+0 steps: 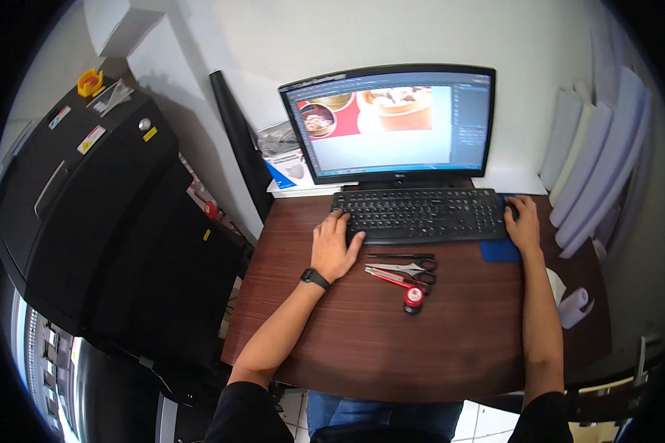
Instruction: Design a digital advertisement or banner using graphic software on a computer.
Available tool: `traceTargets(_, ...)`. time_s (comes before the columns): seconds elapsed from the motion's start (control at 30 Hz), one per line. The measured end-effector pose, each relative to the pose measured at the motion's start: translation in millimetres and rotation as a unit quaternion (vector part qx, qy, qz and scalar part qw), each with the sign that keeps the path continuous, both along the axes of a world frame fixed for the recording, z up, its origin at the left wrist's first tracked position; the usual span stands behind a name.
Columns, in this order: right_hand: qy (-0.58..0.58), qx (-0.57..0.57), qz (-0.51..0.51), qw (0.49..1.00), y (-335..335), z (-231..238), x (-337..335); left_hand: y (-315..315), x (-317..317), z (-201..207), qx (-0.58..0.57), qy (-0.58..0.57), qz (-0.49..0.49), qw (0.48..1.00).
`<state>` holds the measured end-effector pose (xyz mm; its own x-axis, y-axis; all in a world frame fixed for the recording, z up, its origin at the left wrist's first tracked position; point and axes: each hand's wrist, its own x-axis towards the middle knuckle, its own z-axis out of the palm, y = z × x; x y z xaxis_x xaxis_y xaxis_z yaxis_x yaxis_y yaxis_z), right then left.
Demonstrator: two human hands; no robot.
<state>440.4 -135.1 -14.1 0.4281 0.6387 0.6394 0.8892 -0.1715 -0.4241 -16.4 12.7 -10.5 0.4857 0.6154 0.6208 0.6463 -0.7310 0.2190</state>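
Note:
My left hand (pixel 333 246) rests at the left end of a black keyboard (pixel 428 215), fingers spread over its corner keys and thumb by the front edge. A dark watch band circles that wrist. To the keyboard's right, my right hand (pixel 523 225) is curled over a dark computer mouse (pixel 511 212), mostly hidden beneath it, on a blue mouse pad (pixel 499 251). Behind the keyboard stands a monitor (pixel 391 122) showing an image editor with pictures of food in round bowls on red.
On the brown desk (pixel 406 347), scissors (pixel 403 267), a red cutter (pixel 391 276), a black pen (pixel 391 256) and a small red-topped round item (pixel 414 297) lie before the keyboard. Paper rolls (pixel 595 162) lean at right. A large black machine (pixel 89 221) stands left.

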Motion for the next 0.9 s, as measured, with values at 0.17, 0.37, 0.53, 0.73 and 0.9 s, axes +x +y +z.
traceTargets(0.17,-0.016,-0.019,0.008,1.0,-1,-1,4,-2,-2,2,-0.046,-0.01,-0.004,0.999)
traceTargets(0.37,-0.019,-0.034,0.004,0.999,0,0,3,-3,-1,4,-0.073,0.003,-0.018,0.997)
traceTargets(0.53,-0.021,-0.039,0.001,0.999,2,0,4,-1,-3,2,-0.062,0.006,-0.023,0.998)
traceTargets(0.73,-0.014,-0.024,-0.006,1.0,0,-1,3,-1,-2,3,-0.076,0.008,-0.017,0.997)
traceTargets(0.9,-0.039,0.003,0.002,0.999,0,-7,14,-2,2,6,-0.073,0.013,-0.019,0.997)
